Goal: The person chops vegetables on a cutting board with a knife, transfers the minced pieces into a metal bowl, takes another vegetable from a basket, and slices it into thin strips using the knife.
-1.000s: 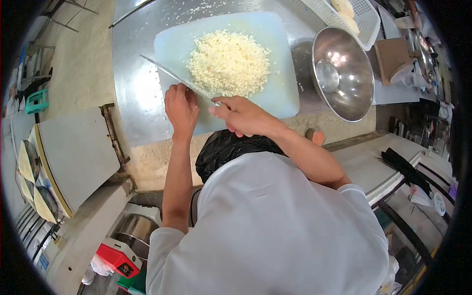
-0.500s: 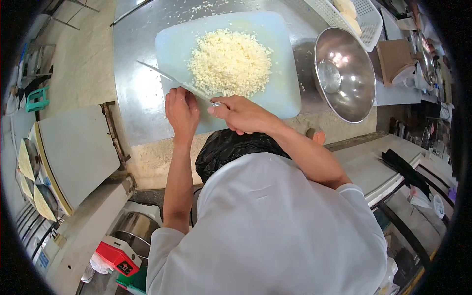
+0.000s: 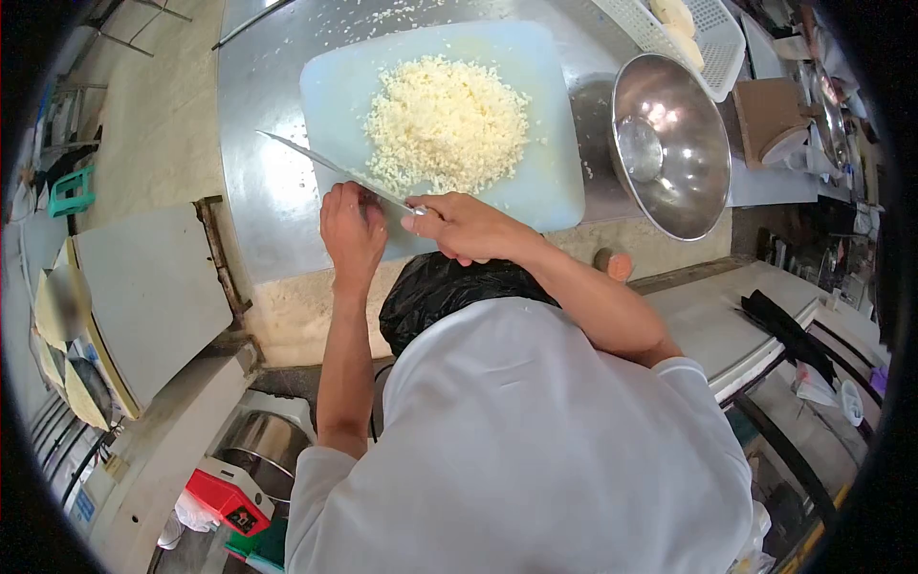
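Observation:
My right hand [image 3: 469,227] is wrapped round the handle of a kitchen knife [image 3: 316,156], whose long blade points up and left over the near-left part of a pale blue cutting board [image 3: 335,96]. Close against the blade's near side is my left hand [image 3: 351,230], its fingers curled over; whatever lies under them is hidden. A wide heap of finely chopped, pale yellow-white food [image 3: 448,124] covers the middle of the board, just beyond the blade. I cannot tell what food it is.
A steel bowl [image 3: 684,124] stands right of the board, with a white perforated basket [image 3: 722,53] holding pale pieces behind it. Small bits are scattered on the steel table [image 3: 258,86]. A black plastic bag [image 3: 449,287] is between the table's near edge and my body.
The knife has shifted slightly to the left and towards me, its tip now lower. My left hand has drawn slightly nearer to me; the heap looks unchanged.

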`<state>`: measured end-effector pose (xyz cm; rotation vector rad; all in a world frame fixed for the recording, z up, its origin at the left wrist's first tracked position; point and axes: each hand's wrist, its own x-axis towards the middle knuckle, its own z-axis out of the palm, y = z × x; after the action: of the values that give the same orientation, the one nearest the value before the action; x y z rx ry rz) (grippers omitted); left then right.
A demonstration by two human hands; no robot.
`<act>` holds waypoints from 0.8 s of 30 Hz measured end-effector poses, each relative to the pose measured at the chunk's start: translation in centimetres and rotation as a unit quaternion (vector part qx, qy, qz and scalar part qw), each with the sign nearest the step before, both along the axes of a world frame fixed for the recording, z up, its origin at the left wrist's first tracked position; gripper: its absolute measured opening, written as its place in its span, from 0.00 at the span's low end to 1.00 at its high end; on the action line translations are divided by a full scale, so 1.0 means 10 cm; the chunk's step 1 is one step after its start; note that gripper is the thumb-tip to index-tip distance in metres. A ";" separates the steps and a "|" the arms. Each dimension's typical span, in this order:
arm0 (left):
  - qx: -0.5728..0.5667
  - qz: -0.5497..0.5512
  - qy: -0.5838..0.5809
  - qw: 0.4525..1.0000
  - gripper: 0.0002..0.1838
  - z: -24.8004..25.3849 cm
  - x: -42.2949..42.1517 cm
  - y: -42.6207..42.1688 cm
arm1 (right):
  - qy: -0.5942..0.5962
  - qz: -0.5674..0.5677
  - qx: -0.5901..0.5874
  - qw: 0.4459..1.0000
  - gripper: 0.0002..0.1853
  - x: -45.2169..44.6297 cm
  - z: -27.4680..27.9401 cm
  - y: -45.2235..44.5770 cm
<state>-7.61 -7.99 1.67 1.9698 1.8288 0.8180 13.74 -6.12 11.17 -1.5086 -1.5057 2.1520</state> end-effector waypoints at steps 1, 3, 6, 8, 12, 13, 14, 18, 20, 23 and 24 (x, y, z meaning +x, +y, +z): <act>0.004 -0.001 -0.006 1.000 0.09 0.00 -0.01 0.00 | 0.001 0.000 -0.010 1.000 0.36 0.01 0.00 0.02; 0.012 -0.003 -0.001 1.000 0.09 0.02 -0.01 -0.03 | 0.009 0.007 -0.017 1.000 0.35 -0.02 0.02 0.03; 0.004 -0.004 0.003 1.000 0.10 0.01 -0.03 -0.07 | 0.012 0.005 -0.010 1.000 0.35 -0.02 0.05 -0.03; 0.009 -0.002 -0.002 1.000 0.10 -0.01 -0.01 -0.05 | 0.006 -0.001 -0.008 1.000 0.34 -0.01 -0.06 -0.02; 0.027 -0.004 0.004 1.000 0.11 -0.03 -0.06 -0.10 | 0.009 0.014 0.019 1.000 0.34 -0.05 0.01 -0.07; 0.033 -0.007 0.006 0.999 0.11 -0.03 -0.05 -0.10 | 0.019 0.015 0.017 1.000 0.35 -0.04 -0.10 -0.10; 0.025 -0.011 0.005 1.000 0.11 -0.03 -0.03 -0.11 | 0.029 0.017 0.018 0.999 0.35 -0.03 -0.16 -0.09; 0.015 -0.021 0.017 1.000 0.09 0.04 -0.05 -0.12 | 0.004 -0.009 -0.015 1.000 0.34 0.07 0.17 0.07; 0.026 -0.004 0.019 0.999 0.08 0.00 -0.02 -0.08 | 0.003 -0.053 0.048 0.997 0.32 0.13 0.17 0.04; 0.045 0.034 0.019 0.998 0.07 -0.04 0.09 0.15 | -0.009 -0.085 0.070 0.994 0.35 0.18 -0.12 0.10; 0.048 0.034 0.020 0.998 0.07 -0.04 0.12 0.27 | 0.005 -0.078 0.004 0.997 0.34 0.20 -0.14 0.17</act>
<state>-6.39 -5.28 1.27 2.0057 1.9223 0.9101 15.78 -4.44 9.72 -1.5534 -1.3439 2.0593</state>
